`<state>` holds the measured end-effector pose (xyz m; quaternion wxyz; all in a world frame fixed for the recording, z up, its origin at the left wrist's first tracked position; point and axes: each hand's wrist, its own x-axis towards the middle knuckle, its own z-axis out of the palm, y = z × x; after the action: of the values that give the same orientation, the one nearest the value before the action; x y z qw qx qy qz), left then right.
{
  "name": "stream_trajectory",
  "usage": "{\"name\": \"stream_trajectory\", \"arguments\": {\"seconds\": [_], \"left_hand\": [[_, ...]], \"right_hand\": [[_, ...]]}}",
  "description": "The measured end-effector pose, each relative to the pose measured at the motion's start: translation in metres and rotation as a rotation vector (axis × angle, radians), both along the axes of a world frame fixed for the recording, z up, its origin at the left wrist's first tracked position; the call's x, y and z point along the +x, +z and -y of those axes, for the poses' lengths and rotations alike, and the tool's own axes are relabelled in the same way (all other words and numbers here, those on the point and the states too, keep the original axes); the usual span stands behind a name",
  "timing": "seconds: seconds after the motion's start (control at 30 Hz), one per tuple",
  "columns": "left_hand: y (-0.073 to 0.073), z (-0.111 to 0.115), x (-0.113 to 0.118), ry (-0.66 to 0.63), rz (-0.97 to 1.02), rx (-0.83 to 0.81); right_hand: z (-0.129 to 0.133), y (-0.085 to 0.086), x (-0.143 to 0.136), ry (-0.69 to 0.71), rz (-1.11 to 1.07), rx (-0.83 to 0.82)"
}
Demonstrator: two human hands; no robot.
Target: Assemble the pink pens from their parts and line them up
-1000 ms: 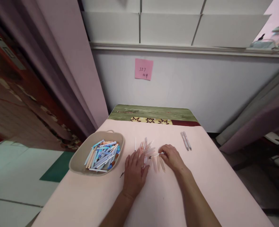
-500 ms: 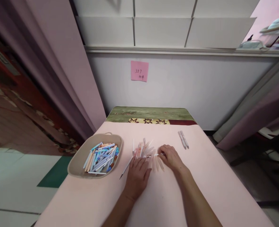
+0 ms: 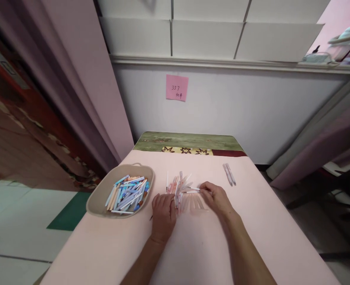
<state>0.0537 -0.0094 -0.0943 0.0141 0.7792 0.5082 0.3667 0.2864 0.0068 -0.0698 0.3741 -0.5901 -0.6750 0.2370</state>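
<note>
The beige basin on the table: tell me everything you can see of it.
The basin is a beige, smooth-walled, rounded tub, plastic by its look, with a small loop handle at its far rim. It sits upright on the pink table cover, left of the left hand, its outer side reaching the table's left edge. Inside lies a jumble of slim sticks in blue, lilac, peach and white. Neither hand appears to touch it.

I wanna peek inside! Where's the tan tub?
In the head view, the tan tub sits on the table, at left, beside the left hand.
</note>
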Motion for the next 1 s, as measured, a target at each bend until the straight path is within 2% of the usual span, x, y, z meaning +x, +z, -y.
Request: {"name": "stream_trajectory", "arguments": {"seconds": [0.1, 0.2, 0.33, 0.37, 0.43, 0.47, 0.5, 0.6, 0.7, 0.77, 0.9, 0.97, 1.0], "left_hand": [[0.006, -0.001, 0.005, -0.019, -0.044, 0.014], [0.015, -0.009, 0.020, -0.023, -0.089, 0.001], [0.032, -0.007, 0.043, -0.098, -0.107, 0.001], [0.035, 0.001, 0.046, -0.158, -0.117, 0.009], [0.035, 0.021, 0.047, -0.382, -0.190, 0.040], [0.033, 0.033, 0.045, -0.507, -0.250, 0.044], [0.028, 0.043, 0.043, -0.579, -0.308, 0.030], [0.010, 0.063, 0.038, -0.595, -0.392, 0.012], [-0.001, 0.065, 0.035, -0.633, -0.409, 0.088], [0.001, 0.062, 0.032, -0.702, -0.433, 0.101], [0.016, 0.057, 0.018, -0.828, -0.514, -0.005], [0.019, 0.054, 0.012, -0.802, -0.532, 0.012], [0.019, 0.053, 0.011, -0.749, -0.525, 0.042]], "right_hand": [[-0.005, -0.006, -0.006, -0.104, -0.313, 0.026], [-0.012, -0.013, -0.011, -0.179, -0.658, 0.057], [-0.018, -0.020, -0.014, -0.316, -0.913, 0.068], [-0.019, -0.021, -0.014, -0.362, -0.937, 0.065], [-0.021, -0.024, -0.011, -0.444, -0.951, 0.064], [-0.023, -0.024, -0.009, -0.478, -0.947, 0.069], [-0.024, -0.025, -0.007, -0.507, -0.941, 0.079], [-0.028, -0.025, -0.003, -0.558, -0.938, 0.123], [-0.029, -0.027, -0.003, -0.579, -0.939, 0.134], [-0.028, -0.030, -0.004, -0.585, -0.936, 0.118], [-0.025, -0.032, -0.006, -0.575, -0.934, 0.107], [-0.024, -0.030, -0.007, -0.565, -0.942, 0.120], [-0.023, -0.029, -0.008, -0.555, -0.957, 0.124]]}}
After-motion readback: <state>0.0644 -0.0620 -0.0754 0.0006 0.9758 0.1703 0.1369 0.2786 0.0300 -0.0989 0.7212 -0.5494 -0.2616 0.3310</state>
